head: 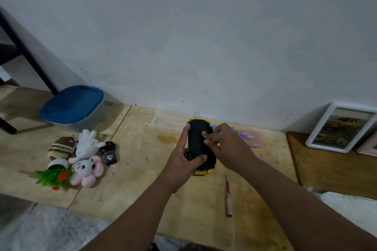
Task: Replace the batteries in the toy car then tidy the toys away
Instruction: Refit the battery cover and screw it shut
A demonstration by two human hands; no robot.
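Head view, from the left: a black chair leg (pixel 30 57) slants down at the far left, and just right of it a clear storage box with a blue lid (pixel 71 106) sits against the white wall (pixel 204 36). Nearer, on the wooden floor (pixel 142 179), lies a cluster of toys: a striped brown plush (pixel 59 149), a white hand-shaped plush (pixel 87 144), a pink flower plush (pixel 87 169) and a small potted plastic plant (pixel 53 175) tipped on its side. Touching the right edge of that cluster is a black remote control (pixel 109 154).

At the middle, the toy car (pixel 199 144) is held upside down above the floor, its black underside up and yellow body showing at both ends. The left hand (pixel 183 159) grips its left side and near end, thumb curled over the underside. The right hand (pixel 224 144) reaches in from the right, fingertips (pixel 206 135) pinched on the car's underside; what they hold, if anything, is too small to tell.

Behind the car, by the wall, lies an open clear plastic case (pixel 171 118). Right of the car a blue item (pixel 216 128) shows behind the right hand, with a pink packet (pixel 252 138) beyond it. Near the viewer, a red-handled screwdriver (pixel 228 197) lies on the floor. At the far right a white picture frame (pixel 342 128) leans against the wall.
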